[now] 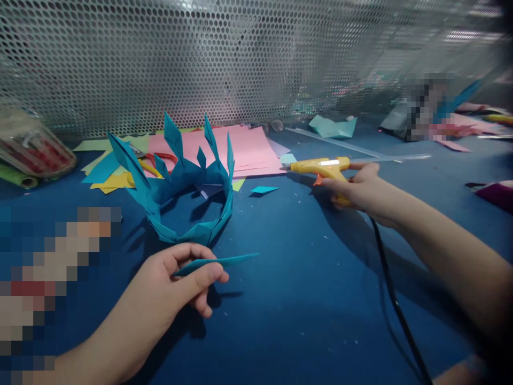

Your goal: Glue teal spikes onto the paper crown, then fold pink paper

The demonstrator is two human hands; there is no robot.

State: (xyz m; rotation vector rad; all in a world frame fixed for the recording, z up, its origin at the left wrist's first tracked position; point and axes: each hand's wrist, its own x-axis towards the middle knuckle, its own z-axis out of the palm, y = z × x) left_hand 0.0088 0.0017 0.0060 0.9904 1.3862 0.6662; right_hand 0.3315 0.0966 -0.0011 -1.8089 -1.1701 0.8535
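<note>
My left hand [176, 286] pinches a folded teal paper piece [224, 261], held edge-on just in front of a teal paper crown [188, 182] with tall spikes that stands on the blue table [288, 278]. My right hand [360, 190] grips a yellow glue gun [320, 167] with an orange trigger, its nozzle pointing left toward the pink paper. A clear glue stick [393, 158] sticks out of the gun's back. Its black cord [395, 299] trails toward me.
Pink paper sheets [248, 149] lie behind the crown, with yellow and green sheets [108, 179] and red-handled scissors [160, 158] at the left. A small teal scrap [263, 189] lies between crown and gun. A perforated metal screen [240, 59] closes the back. More paper clutter sits far right.
</note>
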